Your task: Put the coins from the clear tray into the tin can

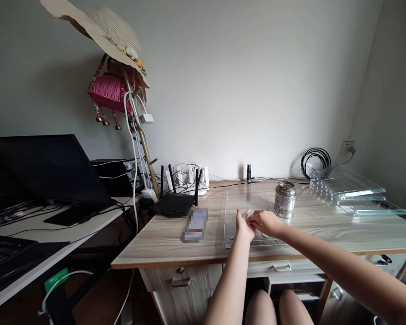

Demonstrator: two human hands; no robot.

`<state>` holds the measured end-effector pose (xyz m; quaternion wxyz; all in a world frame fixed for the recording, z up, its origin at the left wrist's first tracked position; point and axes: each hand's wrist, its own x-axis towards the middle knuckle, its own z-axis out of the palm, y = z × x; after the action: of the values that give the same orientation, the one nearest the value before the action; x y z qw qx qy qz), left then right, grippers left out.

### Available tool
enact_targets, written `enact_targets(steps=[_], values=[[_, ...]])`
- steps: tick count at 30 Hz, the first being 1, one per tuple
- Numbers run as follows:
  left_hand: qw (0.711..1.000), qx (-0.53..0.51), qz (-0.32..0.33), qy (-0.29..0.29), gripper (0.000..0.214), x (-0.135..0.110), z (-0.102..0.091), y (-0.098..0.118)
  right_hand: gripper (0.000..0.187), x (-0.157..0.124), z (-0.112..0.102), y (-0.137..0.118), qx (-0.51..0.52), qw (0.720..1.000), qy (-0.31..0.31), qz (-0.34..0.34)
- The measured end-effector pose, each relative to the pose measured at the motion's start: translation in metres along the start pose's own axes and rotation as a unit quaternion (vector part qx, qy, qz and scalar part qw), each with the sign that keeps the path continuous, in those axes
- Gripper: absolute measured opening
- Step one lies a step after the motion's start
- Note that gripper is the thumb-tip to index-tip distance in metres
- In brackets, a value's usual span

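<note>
My left hand point(245, 225) is turned palm up above a clear acrylic tray point(232, 205), its fingers partly spread. My right hand point(266, 223) reaches across from the right, its fingers pinched together at the left palm. Whatever is between those fingertips, if anything, is too small to make out. A few small roundish items point(265, 235) lie in the tray, partly hidden by my right hand. Just beyond the right hand stands a silvery tin with a floral pattern point(285, 201).
A blurred-out flat item point(195, 225) lies left of the tray, before a black router point(174, 204). Stacked clear acrylic trays point(358, 195) and a coiled black cable point(316, 163) are at right. A small dark bottle point(248, 173) stands by the wall. A monitor point(47, 171) occupies the left desk.
</note>
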<state>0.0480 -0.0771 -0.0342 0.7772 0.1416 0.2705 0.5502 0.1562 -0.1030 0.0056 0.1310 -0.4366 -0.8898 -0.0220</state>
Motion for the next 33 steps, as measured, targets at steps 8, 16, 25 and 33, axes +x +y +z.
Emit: enact_targets(steps=[8, 16, 25, 33], values=[[0.999, 0.046, -0.011, -0.026, 0.053, 0.003, -0.003, -0.001, 0.026, 0.018, -0.062, 0.072, -0.071, 0.954, 0.158, 0.245], [0.996, 0.090, 0.006, -0.014, 0.050, 0.003, 0.000, -0.004, 0.016, 0.020, -0.098, 0.142, -0.094, 0.912, 0.057, 0.394], [0.941, 0.313, 0.126, -0.002, 0.020, 0.011, -0.009, 0.020, 0.029, 0.007, -0.009, 0.057, -0.047, 0.989, -0.021, 0.141], [0.897, 0.438, 0.060, -0.027, 0.024, -0.002, -0.028, 0.036, 0.027, 0.013, 0.038, 0.025, 0.025, 0.993, -0.112, 0.018]])
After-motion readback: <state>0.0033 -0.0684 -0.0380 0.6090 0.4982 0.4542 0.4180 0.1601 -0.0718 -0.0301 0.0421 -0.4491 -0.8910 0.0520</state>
